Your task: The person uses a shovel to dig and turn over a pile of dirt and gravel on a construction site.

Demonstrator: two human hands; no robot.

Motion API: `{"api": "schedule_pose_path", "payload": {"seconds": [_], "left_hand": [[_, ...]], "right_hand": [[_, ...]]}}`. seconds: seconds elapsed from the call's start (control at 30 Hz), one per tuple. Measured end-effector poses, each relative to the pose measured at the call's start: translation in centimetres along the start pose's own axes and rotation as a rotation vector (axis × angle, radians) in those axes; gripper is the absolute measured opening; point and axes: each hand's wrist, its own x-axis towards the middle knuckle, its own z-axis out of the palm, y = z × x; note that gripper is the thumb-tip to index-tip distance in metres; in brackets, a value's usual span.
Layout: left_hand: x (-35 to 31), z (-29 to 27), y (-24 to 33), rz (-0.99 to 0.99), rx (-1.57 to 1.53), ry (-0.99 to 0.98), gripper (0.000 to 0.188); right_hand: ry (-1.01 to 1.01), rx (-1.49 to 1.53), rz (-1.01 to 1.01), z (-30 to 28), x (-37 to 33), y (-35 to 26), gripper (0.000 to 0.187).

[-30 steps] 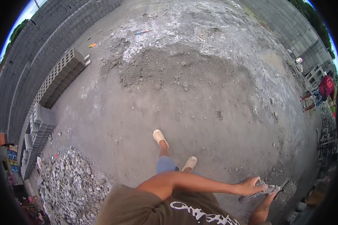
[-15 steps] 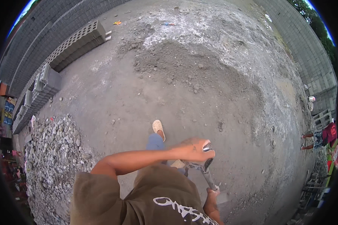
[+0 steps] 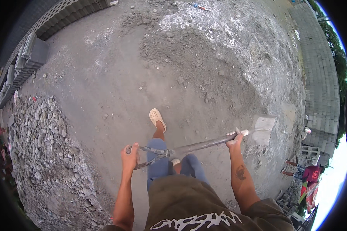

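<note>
A worn shovel lies across the front of my legs, its long shaft sloping slightly up to the right. My left hand is closed around the grip of its forked handle. Farther along, my right hand wraps the shaft just short of the blade. The flat grey blade sticks out past that hand, with no visible load on it. It appears to be above the grey ground, though its height is hard to judge.
A broad patch of loose grey soil spreads ahead, edged by whitish ground. Gravel is heaped at my left. Concrete blocks stand stacked at far left, and a block wall runs along the right. Another person is at far right.
My left hand has swung from right of my body to the left with the handle. My right hand has come up and forward, and the shovel now lies crosswise, blade to the right.
</note>
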Motion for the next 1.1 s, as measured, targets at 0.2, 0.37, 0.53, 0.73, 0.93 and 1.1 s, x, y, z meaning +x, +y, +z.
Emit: {"api": "schedule_pose_path", "payload": {"seconds": [0.2,0.37,0.53,0.73,0.93,1.1], "left_hand": [[6.4,3.6,-4.7,-0.213,-0.251,0.244,0.036],[9.2,3.5,-11.8,-0.384,-0.385,0.653,0.035],[-0.3,-3.9,-17.4,-0.53,-0.041,1.148,0.053],[5.5,-5.3,-18.9,-0.46,0.088,1.393,0.055],[31.1,13.2,-23.0,-0.41,-0.263,0.943,0.042],[28.8,12.3,-25.5,-0.366,-0.252,0.926,0.042]], "right_hand": [[-0.287,-0.248,0.116,18.1,12.1,4.4,0.027],[-0.256,-0.508,0.377,25.2,24.0,26.5,0.029],[-0.095,-0.717,0.973,22.2,20.7,48.7,0.019],[-0.082,-0.7,1.119,22.0,25.2,57.0,0.017],[-0.06,-0.636,0.851,34.5,49.4,47.3,0.024],[-0.106,-0.631,0.83,34.4,49.6,45.2,0.013]]}}
